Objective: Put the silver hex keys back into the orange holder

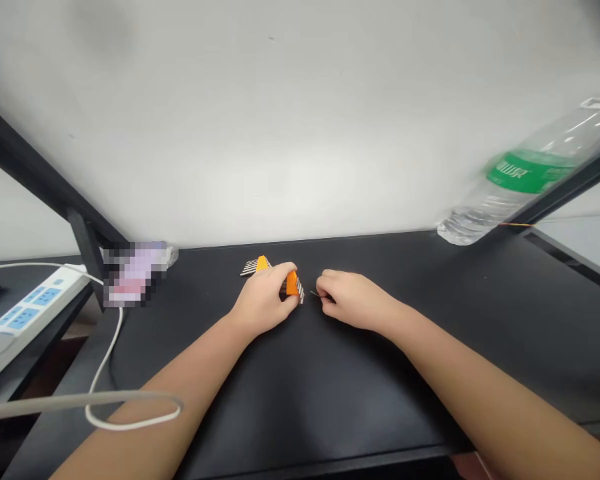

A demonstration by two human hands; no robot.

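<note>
My left hand (pixel 267 297) is closed around an orange holder (pixel 293 283) that looks like a hex key set. Several thin metal rods stick out at both its ends, and my fingers cover its middle. Just to the right, apart from the holder, my right hand (pixel 350 298) pinches a thin dark metal rod, which looks like a hex key. Only the rod's tip shows, pointing left toward the holder; the rest is hidden in my fingers. Both hands are low over the black table (pixel 300 400).
A clear plastic bottle (pixel 530 170) with a green label stands at the back right by the wall. On the left lie a white power strip (pixel 40 300), a white cable (pixel 113 347) and a blurred-out purple packet (pixel 140 270). Black frame bars (pixel 35 170) rise at both sides.
</note>
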